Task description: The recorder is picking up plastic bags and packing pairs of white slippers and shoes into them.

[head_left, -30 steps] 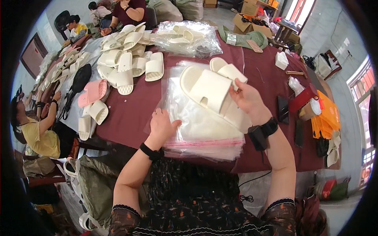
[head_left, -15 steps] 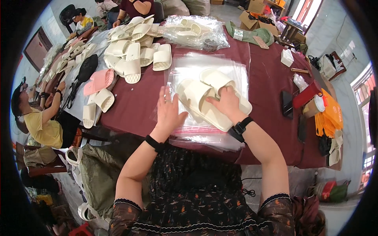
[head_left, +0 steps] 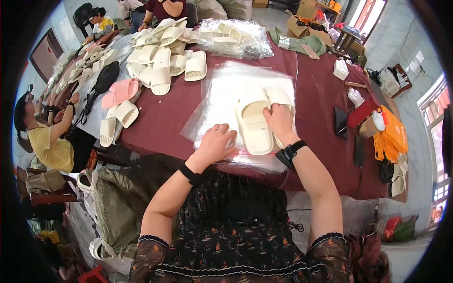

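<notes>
My left hand (head_left: 218, 141) lies palm down, fingers spread flat on the bags (head_left: 222, 96), a stack of clear plastic, just left of the slippers (head_left: 257, 123); it presses the plastic and grasps nothing. My right hand (head_left: 279, 120) comes in from the lower right with a black watch (head_left: 290, 153) on the wrist, and its fingers curl over the far end of the right slipper, pinched on its strap. A black band sits on my left wrist. The cream slippers lie as a pair, side by side and touching, on top of the bags near the table's near edge, right in front of me. Their long axis runs from me toward the far side, tilted slightly left at the near end; the nearer one shows its open footbed facing up. Whether they are partly inside a bag I cannot tell. The table (head_left: 160, 118) is covered in a dark red cloth. Further left on it lies a heap of cream slippers (head_left: 160, 56) with a pink pair (head_left: 120, 92) beside it, and at the far side a bundle of bagged slippers (head_left: 233, 35). A phone (head_left: 340, 121) and orange bags (head_left: 389, 134) rest toward the right edge. A person in a yellow shirt (head_left: 47, 141) sits at the left, and more people sit at the far end. The floor is pale, with cardboard boxes (head_left: 306, 14) beyond the table.
</notes>
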`<state>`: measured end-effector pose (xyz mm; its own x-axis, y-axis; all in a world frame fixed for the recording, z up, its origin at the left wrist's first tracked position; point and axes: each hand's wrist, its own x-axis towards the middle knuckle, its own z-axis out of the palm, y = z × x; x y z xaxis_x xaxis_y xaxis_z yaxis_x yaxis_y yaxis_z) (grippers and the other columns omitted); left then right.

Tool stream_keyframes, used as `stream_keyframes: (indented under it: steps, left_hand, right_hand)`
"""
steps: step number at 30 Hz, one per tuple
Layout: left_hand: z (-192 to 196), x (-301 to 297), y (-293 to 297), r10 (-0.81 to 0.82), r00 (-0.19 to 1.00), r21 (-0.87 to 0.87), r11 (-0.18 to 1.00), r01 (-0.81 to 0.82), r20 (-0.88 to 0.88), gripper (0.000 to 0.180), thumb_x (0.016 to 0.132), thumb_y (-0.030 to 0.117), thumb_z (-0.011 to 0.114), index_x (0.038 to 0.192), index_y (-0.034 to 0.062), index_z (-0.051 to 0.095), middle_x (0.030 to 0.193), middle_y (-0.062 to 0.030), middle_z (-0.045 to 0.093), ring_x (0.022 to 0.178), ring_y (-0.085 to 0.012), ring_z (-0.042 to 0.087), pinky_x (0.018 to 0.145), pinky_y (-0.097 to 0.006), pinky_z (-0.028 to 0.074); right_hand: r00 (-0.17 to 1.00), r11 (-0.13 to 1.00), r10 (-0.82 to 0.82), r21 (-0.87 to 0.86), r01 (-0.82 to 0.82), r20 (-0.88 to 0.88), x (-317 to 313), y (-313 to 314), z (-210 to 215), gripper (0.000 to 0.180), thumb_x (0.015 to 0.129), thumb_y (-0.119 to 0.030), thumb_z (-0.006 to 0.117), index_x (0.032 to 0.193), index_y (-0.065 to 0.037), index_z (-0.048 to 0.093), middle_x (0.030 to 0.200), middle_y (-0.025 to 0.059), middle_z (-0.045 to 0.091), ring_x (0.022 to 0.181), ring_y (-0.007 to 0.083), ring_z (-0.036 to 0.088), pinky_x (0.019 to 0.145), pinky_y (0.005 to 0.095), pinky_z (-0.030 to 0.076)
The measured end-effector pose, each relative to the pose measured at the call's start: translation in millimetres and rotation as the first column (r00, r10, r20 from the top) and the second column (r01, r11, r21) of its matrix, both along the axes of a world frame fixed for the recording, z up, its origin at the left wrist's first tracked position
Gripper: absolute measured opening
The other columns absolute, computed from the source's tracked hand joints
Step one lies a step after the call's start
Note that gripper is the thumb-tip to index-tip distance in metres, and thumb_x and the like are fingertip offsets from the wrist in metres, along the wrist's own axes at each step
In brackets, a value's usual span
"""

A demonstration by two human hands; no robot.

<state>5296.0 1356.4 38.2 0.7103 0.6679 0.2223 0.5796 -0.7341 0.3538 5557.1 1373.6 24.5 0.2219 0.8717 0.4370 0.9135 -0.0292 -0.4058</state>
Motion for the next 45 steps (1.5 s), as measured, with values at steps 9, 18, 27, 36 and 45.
stream_keyframes:
  steps: [9, 18, 27, 36, 45]
  left_hand:
    - [15.7, -5.5, 3.5, -0.149, 0.987, -0.186, 0.973, 0.137, -0.052, 0.064, 0.066, 0.035, 0.081, 0.124, 0.0163, 0.06, 0.133, -0.0236, 0.051, 0.125, -0.0419, 0.045, 0.103, -0.045, 0.04]
    - [4.8, -1.1, 1.7, -0.097, 0.99, -0.146, 0.983, 0.112, 0.102, 0.04, 0.07, 0.033, 0.079, 0.106, 0.0174, 0.071, 0.131, -0.0229, 0.053, 0.121, -0.0401, 0.048, 0.101, -0.045, 0.041]
    - [-9.6, 13.0, 1.6, 0.028, 0.984, -0.193, 0.981, 0.007, 0.178, 0.019, 0.073, 0.022, 0.077, 0.092, 0.0188, 0.074, 0.122, -0.0136, 0.054, 0.109, -0.0326, 0.047, 0.097, -0.043, 0.041]
    - [-22.8, 10.2, 21.1, 0.109, 0.957, -0.338, 0.941, -0.012, 0.269, 0.014, 0.075, 0.023, 0.076, 0.084, 0.0127, 0.076, 0.115, -0.0137, 0.062, 0.11, -0.0325, 0.051, 0.094, -0.041, 0.044]
    - [-25.0, 15.2, 24.4, 0.191, 0.922, -0.459, 0.888, -0.016, 0.337, 0.02, 0.074, 0.02, 0.079, 0.077, 0.002, 0.071, 0.11, -0.0136, 0.063, 0.098, -0.0256, 0.061, 0.087, -0.035, 0.047]
  right_hand:
    - [0.978, 0.999, 0.026, 0.047, -0.017, -0.209, 29.8, -14.6, 22.4, 0.041, 0.086, -0.032, 0.061, 0.073, 0.007, 0.062, 0.073, 0.0257, 0.062, 0.07, 0.0406, 0.061, 0.065, 0.0459, 0.047]
    - [0.689, 0.962, 0.027, 0.207, 0.18, -0.724, 55.6, -132.9, 76.4, 0.031, 0.096, -0.024, 0.053, 0.079, 0.002, 0.058, 0.067, -0.0051, 0.048, 0.064, 0.0042, 0.039, 0.055, 0.0241, 0.031]
    - [0.64, 0.965, -0.036, 0.141, 0.222, -0.767, 57.6, -204.3, 53.5, 0.027, 0.098, -0.016, 0.05, 0.105, 0.006, 0.064, 0.081, -0.0043, 0.057, 0.072, 0.0033, 0.043, 0.061, 0.02, 0.034]
    - [0.628, 0.984, 0.026, 0.131, 0.121, -0.778, 42.7, -217.1, 40.5, 0.024, 0.096, -0.013, 0.054, 0.109, 0.005, 0.064, 0.086, -0.0031, 0.06, 0.074, 0.0033, 0.048, 0.063, 0.0185, 0.039]
    - [0.586, 0.995, 0.051, 0.088, 0.036, -0.809, 26.1, -214.2, 34.9, 0.024, 0.097, -0.014, 0.056, 0.109, 0.005, 0.064, 0.097, 0.0007, 0.063, 0.081, 0.0062, 0.053, 0.071, 0.0208, 0.043]
